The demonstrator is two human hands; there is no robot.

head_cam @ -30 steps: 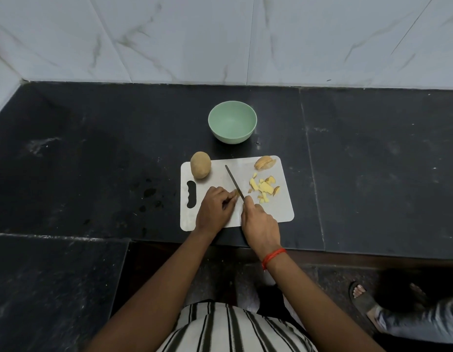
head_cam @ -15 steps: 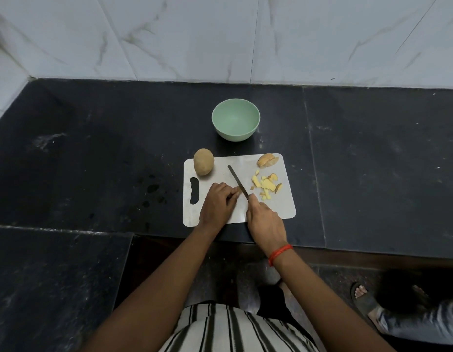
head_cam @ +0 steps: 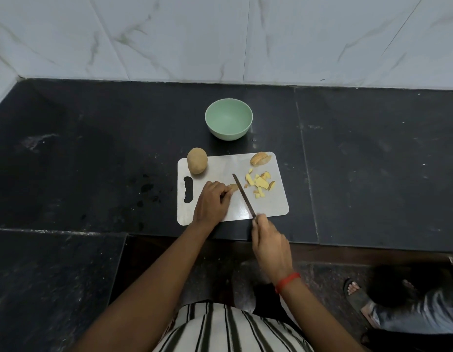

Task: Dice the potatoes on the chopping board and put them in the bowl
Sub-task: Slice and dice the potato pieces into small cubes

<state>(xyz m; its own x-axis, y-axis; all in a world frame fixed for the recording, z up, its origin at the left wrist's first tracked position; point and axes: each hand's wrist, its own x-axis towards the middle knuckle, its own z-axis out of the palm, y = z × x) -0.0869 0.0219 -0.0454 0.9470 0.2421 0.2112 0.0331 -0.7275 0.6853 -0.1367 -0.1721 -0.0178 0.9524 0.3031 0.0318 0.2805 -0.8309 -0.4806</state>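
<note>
Resting on the white chopping board (head_cam: 221, 163), the left hand (head_cam: 212, 203) is pinning a small potato piece (head_cam: 232, 187) under its curled fingers (head_cam: 226, 190); only the tip of that piece is showing past the fingertips, so its shape is hard to judge. The right hand (head_cam: 270, 243) is clenching the handle of the knife (head_cam: 243, 195), with its fingers wrapped shut around it. The blade is lying diagonally across the board, just to the right of the pinned piece, and whether its edge is touching the piece cannot be told from this view.

The diced potato bits (head_cam: 259, 184) are sitting in a loose cluster right of the blade, near it but apart from both hands. A sliced potato chunk (head_cam: 259, 158) is lying at the board's far right corner, and a whole potato (head_cam: 197, 160) is sitting at the far left corner, partly over the edge. The green bowl (head_cam: 228, 119) is standing on the dark surface (head_cam: 93, 148) beyond the board, with nothing visible inside.

Compared with half a second ago, the right hand is sitting farther back, off the near edge of the board, so more of the blade is showing. The left hand is staying on the same piece. The whole potato, chunk, bits and bowl are keeping their places.
</note>
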